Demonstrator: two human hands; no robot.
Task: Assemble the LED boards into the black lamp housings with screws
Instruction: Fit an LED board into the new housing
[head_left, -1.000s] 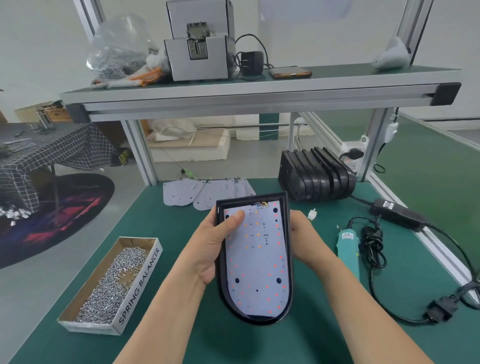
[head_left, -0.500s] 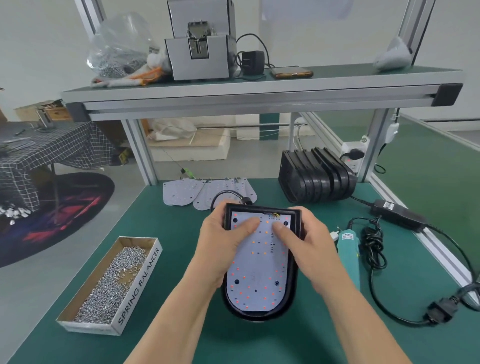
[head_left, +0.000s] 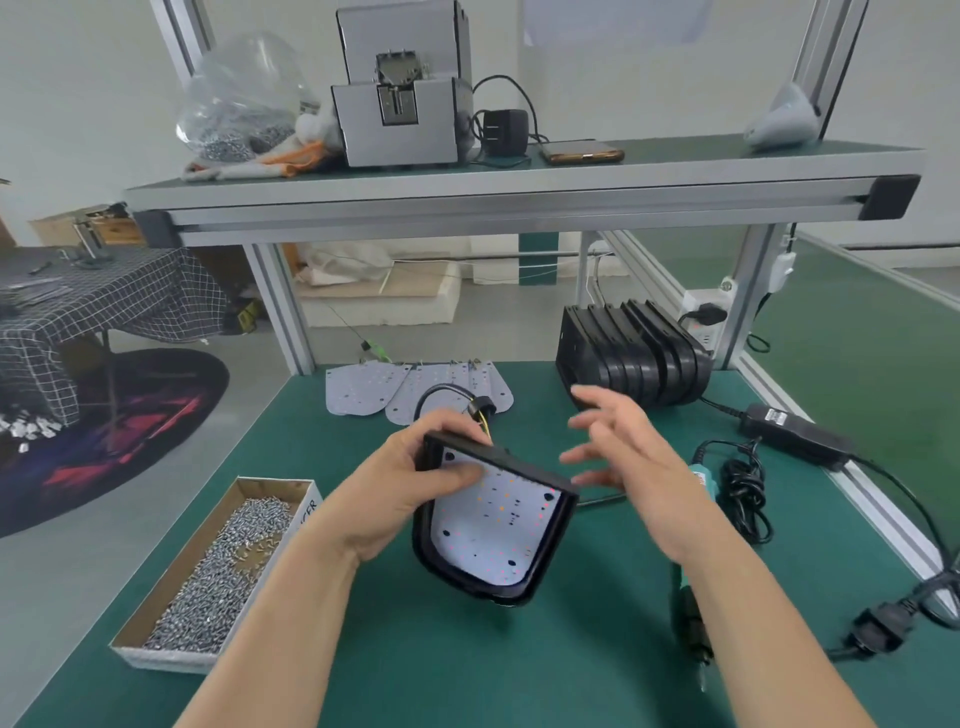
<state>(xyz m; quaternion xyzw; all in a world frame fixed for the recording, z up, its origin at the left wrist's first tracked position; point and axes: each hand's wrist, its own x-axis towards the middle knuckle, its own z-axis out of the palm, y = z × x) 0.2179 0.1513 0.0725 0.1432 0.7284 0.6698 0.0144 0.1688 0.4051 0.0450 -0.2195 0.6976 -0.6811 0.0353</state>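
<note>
Tilted housing (head_left: 519, 470) in left hand (head_left: 400, 483); right hand (head_left: 634, 457) free

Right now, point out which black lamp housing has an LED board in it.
The lamp housing the left hand grips, LED board inside; the other housings stand stacked behind.

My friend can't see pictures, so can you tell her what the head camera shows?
A person's left hand grips a black lamp housing with a white LED board inside, tilted over a green table. The right hand hovers open beside it; a box of screws sits left.
</note>
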